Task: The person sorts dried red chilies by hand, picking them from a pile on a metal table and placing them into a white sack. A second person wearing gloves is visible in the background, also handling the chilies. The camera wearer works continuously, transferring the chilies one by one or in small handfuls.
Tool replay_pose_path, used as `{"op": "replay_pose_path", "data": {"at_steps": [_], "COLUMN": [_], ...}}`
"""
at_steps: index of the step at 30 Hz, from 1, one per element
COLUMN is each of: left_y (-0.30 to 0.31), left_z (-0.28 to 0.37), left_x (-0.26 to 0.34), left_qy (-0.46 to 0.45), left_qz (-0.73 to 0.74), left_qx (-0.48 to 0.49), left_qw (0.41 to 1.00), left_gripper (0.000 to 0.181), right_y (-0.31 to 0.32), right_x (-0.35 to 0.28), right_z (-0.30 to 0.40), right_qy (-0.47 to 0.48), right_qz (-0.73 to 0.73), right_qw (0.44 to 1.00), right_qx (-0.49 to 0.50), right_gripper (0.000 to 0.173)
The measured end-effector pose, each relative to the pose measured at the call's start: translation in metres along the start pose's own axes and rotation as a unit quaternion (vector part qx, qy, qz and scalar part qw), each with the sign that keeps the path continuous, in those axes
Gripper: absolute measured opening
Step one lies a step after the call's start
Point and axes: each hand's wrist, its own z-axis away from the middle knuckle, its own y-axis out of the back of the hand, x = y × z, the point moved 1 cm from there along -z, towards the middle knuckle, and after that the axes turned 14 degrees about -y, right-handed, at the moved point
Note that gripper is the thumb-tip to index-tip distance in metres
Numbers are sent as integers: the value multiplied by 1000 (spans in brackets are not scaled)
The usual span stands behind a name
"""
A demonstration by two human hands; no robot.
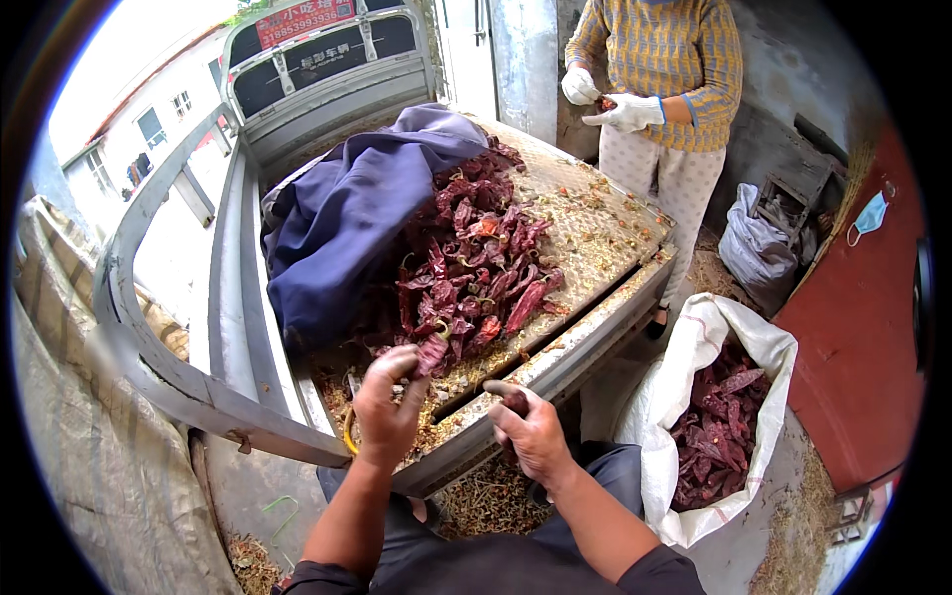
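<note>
My left hand pinches a wrinkled dried red chilli pepper by its upper end, at the near edge of the chilli pile. Held over the front edge of the metal cargo bed, my right hand has its fingers curled around a darker dried chilli. The pile lies on the bed's floor, partly under a dark blue cloth. To my right stands an open white woven sack holding many dried chillies.
Across the bed stands a person in white gloves, handling a chilli. A curved metal rail bounds the left side. Stems and seeds litter the floor below the bed. A grey sack and a red panel stand at right.
</note>
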Motion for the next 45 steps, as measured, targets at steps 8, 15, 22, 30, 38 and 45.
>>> {"op": "replay_pose_path", "data": {"at_steps": [8, 15, 22, 30, 38, 45], "left_y": [-5, -13, -7, -27, -27, -16], "left_z": [33, 31, 20, 59, 41, 23], "left_x": [39, 29, 40, 58, 59, 51], "left_qy": [125, 204, 76, 437, -20, 123], "left_qz": [123, 272, 160, 451, 16, -21], "left_qx": [-136, -162, -260, -35, -170, -370], "left_qw": [975, 927, 949, 777, 985, 921], "left_gripper": [41, 10, 18, 18, 18, 33], "right_y": [-4, -5, -1, 2, 8, 44], "right_x": [-12, -13, -10, -14, -6, 1], "right_z": [-2, 14, 15, 18, 23, 33], "right_qy": [66, 16, -21, 111, 56, 46], "right_qz": [163, 241, 375, 466, 497, 447], "right_qw": [984, 968, 922, 872, 863, 892], "right_qx": [2, -66, -93, -96, -67, -42], "right_gripper": [13, 11, 10, 12, 12, 12]}}
